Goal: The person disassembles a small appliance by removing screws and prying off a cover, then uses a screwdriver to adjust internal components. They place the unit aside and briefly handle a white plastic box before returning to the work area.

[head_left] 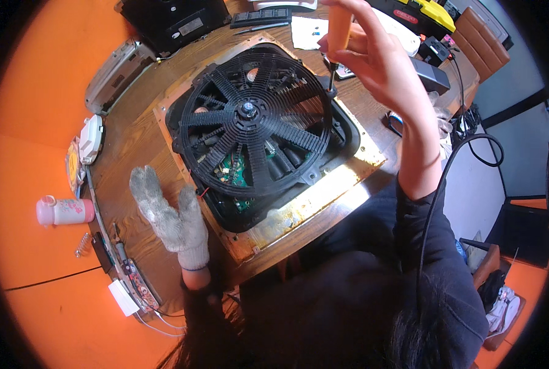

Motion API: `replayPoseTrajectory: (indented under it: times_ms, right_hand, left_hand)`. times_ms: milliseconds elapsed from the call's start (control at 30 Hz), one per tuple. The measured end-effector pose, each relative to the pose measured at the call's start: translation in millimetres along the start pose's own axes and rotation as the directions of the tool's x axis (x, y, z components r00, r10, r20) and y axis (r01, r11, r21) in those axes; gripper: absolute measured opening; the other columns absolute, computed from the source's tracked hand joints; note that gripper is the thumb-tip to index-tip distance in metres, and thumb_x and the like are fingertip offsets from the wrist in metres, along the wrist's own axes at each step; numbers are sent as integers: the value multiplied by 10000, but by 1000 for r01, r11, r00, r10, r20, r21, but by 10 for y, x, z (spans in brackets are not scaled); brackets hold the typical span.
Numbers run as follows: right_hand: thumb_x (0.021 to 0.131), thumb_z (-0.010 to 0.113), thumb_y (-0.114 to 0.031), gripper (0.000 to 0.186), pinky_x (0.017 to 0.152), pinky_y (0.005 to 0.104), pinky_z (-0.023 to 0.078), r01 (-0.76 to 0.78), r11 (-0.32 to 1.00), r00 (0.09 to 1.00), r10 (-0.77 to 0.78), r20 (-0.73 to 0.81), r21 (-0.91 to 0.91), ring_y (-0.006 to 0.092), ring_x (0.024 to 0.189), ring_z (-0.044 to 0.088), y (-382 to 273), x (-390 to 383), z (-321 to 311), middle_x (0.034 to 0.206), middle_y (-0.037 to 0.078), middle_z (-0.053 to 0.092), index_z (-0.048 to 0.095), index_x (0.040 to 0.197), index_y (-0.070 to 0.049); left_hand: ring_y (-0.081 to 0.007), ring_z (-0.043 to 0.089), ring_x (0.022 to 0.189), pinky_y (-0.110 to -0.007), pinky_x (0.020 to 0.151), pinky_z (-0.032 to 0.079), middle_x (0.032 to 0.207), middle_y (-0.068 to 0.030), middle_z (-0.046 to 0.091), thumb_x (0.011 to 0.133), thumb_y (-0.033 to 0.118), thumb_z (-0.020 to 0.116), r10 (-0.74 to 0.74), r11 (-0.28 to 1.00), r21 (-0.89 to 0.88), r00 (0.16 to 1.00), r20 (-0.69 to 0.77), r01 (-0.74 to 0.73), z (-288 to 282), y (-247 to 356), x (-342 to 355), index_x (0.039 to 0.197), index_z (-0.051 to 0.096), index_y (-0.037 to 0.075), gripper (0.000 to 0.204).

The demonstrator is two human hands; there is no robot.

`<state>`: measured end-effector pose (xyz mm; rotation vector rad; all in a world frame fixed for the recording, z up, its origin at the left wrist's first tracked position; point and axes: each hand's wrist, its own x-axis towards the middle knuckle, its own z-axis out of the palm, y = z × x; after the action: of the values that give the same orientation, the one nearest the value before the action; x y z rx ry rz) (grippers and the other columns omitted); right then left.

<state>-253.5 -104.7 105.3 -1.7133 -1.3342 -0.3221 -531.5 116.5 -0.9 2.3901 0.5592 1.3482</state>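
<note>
A round black fan (pixel 250 120) lies over an open black housing on a square, rust-stained metal plate (pixel 323 200). A green circuit board (pixel 231 169) shows between its blades. My bare right hand (pixel 379 52) is closed round the orange handle of a screwdriver (pixel 339 31). The screwdriver stands nearly upright, its shaft pointing down at a mounting tab on the fan's far right rim; the exact tip contact is too small to tell. To the left of the plate, my left hand (pixel 170 215) in a grey-white knit glove rests on the wooden table, open and holding nothing.
Along the left edge are a pink bottle (pixel 65 211), a white plastic case (pixel 91 140) and a soldering iron (pixel 121 251). A bit set (pixel 261 17) and a yellow-black toolbox (pixel 419 15) sit at the back. A black cable (pixel 431 227) loops beside my right arm.
</note>
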Motion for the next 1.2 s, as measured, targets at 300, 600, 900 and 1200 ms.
replayPoseTrajectory:
  times_ms: [300,600,900,1200]
  right_hand:
    - [909,614,-19,522,730,280,585,-27,979,886,117,-448,202,237,938,687,-12,-345,163,1004,192,665,312,1320,-131]
    - [919,574,-9,611,835,407,588,-9,794,656,464,-596,608,336,1043,634,436,-1063,-89,1226,266,535,209,1382,-171]
    - [898,603,-6,506,843,476,582,-76,837,651,454,-608,542,437,1016,631,755,-1078,-112,1137,358,562,301,1284,-132]
    - [903,581,28,488,862,502,571,-83,843,683,437,-586,531,435,1034,620,697,-1056,-1,1170,374,531,306,1281,-111]
  left_hand:
    - [-270,427,1309,-401,1064,359,1443,-152,416,863,152,674,-78,981,-181,994,-73,64,14,-171,46,1356,468,-3,556]
    - [-274,524,1126,-420,969,411,1198,-147,583,877,264,581,44,579,810,996,81,-92,-499,-742,166,1233,604,92,396]
    - [-300,502,1200,-479,1026,317,1315,-138,552,836,408,611,-375,565,795,927,7,223,-526,-631,134,1141,675,146,406]
    - [-269,433,1269,-570,1038,230,1307,-71,547,845,443,588,-409,514,840,910,66,170,-479,-638,88,1121,689,269,342]
